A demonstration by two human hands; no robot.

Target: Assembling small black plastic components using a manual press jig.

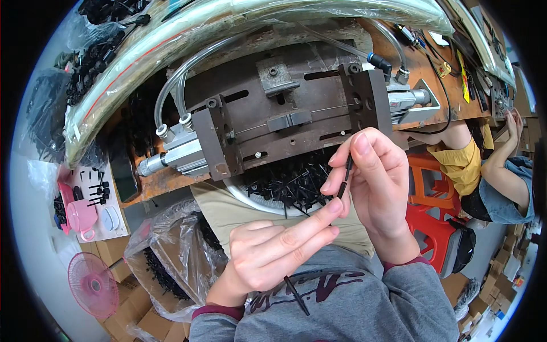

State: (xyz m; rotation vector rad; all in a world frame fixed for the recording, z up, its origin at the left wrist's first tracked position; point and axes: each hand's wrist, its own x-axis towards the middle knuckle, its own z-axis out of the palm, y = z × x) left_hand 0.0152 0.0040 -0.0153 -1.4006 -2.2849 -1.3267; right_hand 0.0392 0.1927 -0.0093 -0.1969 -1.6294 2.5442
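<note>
Spanning the narrow space between the two hands is a thin black rod (346, 178), its long axis running from the left fingertips up and away toward the right thumb, leaning slightly to the right at the far end. The right hand (379, 182) is nearer to the upper part, pinching it between thumb and fingers. The left hand (273, 251) comes in from below and to the left, index and middle fingers stretched out, their tips close together at the rod's lower end. Whether they grip that end or only touch it I cannot tell, since the left thumb is hidden.

A second black rod (297, 296) slants below the left hand, in front of the shirt; whether the palm holds it or it rests on the cloth is unclear.

Just beyond the hands, mostly on their left, a white-rimmed basin (242, 199) holds a heap of black pieces (285, 185). Farther out, beyond the basin, the dark metal fixture (242, 117) stretches crosswise on the table (421, 68), with a small split block (290, 120) at its middle, up and to the left of the right hand. The held rod points roughly toward the fixture's right-hand upright (373, 102), apart from it.
</note>
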